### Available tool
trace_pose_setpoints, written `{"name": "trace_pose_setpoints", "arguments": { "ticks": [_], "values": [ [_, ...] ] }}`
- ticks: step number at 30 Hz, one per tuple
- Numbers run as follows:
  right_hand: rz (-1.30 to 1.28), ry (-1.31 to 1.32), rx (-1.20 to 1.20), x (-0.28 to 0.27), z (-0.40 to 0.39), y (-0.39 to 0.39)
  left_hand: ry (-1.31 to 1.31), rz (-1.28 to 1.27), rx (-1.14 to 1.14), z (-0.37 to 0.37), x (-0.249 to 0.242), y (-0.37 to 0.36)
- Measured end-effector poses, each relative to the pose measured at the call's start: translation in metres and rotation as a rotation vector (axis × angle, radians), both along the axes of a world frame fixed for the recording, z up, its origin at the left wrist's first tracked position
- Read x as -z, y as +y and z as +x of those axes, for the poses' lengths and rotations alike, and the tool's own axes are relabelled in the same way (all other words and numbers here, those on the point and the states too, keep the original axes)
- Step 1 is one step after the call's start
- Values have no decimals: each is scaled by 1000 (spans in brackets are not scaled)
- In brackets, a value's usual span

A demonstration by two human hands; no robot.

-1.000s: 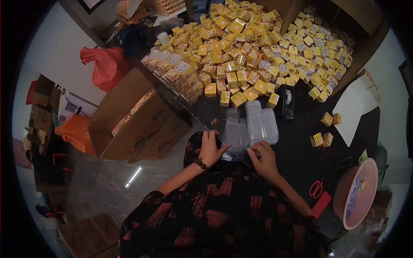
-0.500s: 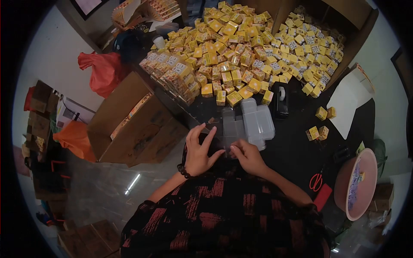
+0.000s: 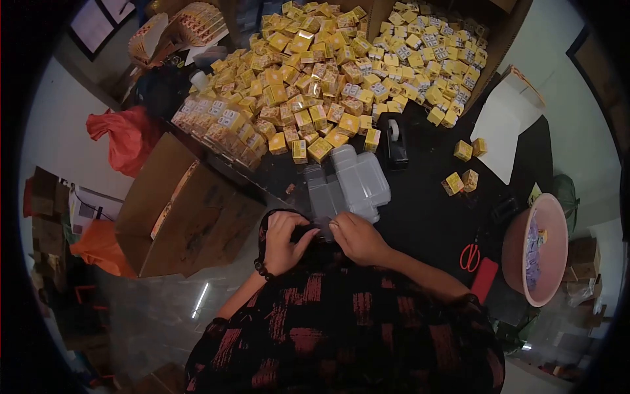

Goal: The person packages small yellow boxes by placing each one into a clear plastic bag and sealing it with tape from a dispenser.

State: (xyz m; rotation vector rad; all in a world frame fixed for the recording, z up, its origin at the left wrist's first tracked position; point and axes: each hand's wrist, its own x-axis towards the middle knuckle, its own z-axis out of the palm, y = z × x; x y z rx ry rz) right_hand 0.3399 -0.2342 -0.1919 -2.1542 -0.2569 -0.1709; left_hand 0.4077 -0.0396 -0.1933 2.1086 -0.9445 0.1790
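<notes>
A thin clear plastic box (image 3: 323, 199) lies flattened at the table's near edge, its near end between my hands. My right hand (image 3: 359, 238) pinches that end between thumb and curled fingers. On the other side, my left hand (image 3: 287, 241), with a dark beaded bracelet at the wrist, has its fingers bent and its thumb at the plastic's edge; the grip is partly hidden. Just beyond lie more flat clear plastic boxes (image 3: 361, 180), overlapping each other. Behind them stands a black tape dispenser (image 3: 396, 146).
Yellow small boxes (image 3: 308, 72) are heaped at the back, beside wrapped stacks (image 3: 220, 128). An open carton (image 3: 197, 210) stands left. Towards the right are loose yellow boxes (image 3: 453, 184), white card (image 3: 502, 125), red scissors (image 3: 470, 257) and a pink basin (image 3: 518, 262).
My left hand's spread fingers have curled in, and its thumb has come to the plastic. My right hand keeps its pinch. The whole view has shifted, with the tabletop things now further left.
</notes>
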Motion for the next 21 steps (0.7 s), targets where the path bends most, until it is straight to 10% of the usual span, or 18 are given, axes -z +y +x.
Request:
{"name": "trace_pose_setpoints", "arguments": {
  "ticks": [5, 7, 11, 17, 19, 21],
  "values": [
    [196, 185, -192, 7, 3, -13, 246, 20, 237, 1, -1, 0],
    [753, 937, -266, -15, 1, -19, 323, 7, 285, 1, 5, 2],
    [1036, 1106, -567, 15, 5, -42, 521, -115, 383, -1, -5, -6],
    [363, 954, -451, -8, 10, -58, 252, 74, 578, 2, -19, -10],
    [176, 615, -73, -28, -1, -82, 419, 48, 570, -3, -9, -4],
    [-576, 52, 524, -20, -5, -135, 587, 16, 553, -6, 7, -3]
  ]
}}
